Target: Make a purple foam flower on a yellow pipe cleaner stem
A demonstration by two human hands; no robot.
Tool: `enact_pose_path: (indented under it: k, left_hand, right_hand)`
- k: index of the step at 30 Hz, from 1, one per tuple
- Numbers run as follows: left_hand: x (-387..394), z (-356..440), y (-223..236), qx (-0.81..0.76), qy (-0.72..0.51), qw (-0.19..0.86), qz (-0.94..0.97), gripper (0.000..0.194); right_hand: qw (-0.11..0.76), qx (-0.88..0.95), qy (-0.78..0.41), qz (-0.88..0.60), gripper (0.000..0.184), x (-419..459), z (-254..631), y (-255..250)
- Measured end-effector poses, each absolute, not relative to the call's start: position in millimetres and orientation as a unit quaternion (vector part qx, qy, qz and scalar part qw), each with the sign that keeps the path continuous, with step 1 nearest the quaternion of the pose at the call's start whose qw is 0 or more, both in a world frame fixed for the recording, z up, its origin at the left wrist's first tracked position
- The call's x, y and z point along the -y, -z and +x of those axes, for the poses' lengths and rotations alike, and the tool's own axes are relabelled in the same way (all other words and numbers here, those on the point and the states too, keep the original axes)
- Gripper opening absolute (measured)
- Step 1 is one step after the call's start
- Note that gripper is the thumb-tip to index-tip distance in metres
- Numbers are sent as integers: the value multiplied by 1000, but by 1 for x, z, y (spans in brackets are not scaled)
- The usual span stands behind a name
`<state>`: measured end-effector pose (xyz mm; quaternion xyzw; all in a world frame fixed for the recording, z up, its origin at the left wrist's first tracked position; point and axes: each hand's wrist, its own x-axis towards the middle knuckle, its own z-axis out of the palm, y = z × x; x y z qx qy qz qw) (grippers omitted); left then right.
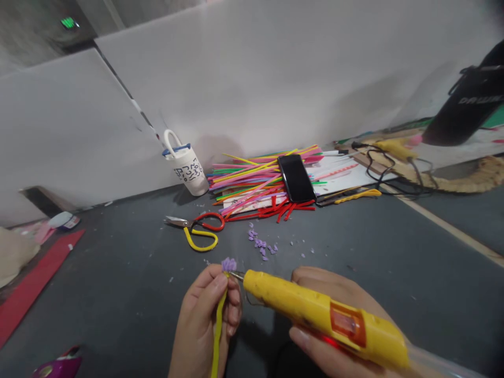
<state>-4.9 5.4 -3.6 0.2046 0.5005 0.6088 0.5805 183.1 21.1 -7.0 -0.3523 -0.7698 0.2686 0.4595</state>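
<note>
Between the thumb and fingers of my left hand [208, 310] is a yellow-green pipe cleaner [217, 336], its lower end hanging down. A small purple fuzzy tuft [229, 264] sits at its top. My right hand [334, 310] is wrapped round a yellow hot glue gun [303, 304], with a red light glowing underneath. The metal nozzle points left and is at the base of the purple tuft; whether it touches is hard to tell. Loose purple bits [260, 243] lie on the dark table just beyond. Scissors [195, 228] with one red and one yellow handle lie open behind my left hand.
A bundle of coloured pipe cleaners [248, 178] lies at the back under a black phone [296, 177]. Left of it stands a white cup [191, 170]. A second yellow tool [394, 149] with a black cord and a black container [464, 105] are at right. Red strip [39, 283] lies left.
</note>
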Motion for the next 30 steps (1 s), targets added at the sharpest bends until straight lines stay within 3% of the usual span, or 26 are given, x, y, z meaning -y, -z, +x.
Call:
enact_pose_path:
  k: [30]
  left_hand:
    - [-7,-9,7,-550,-634,484,248,18]
  right_hand:
    - [410,785,-268,-380,21,-21,183,-2]
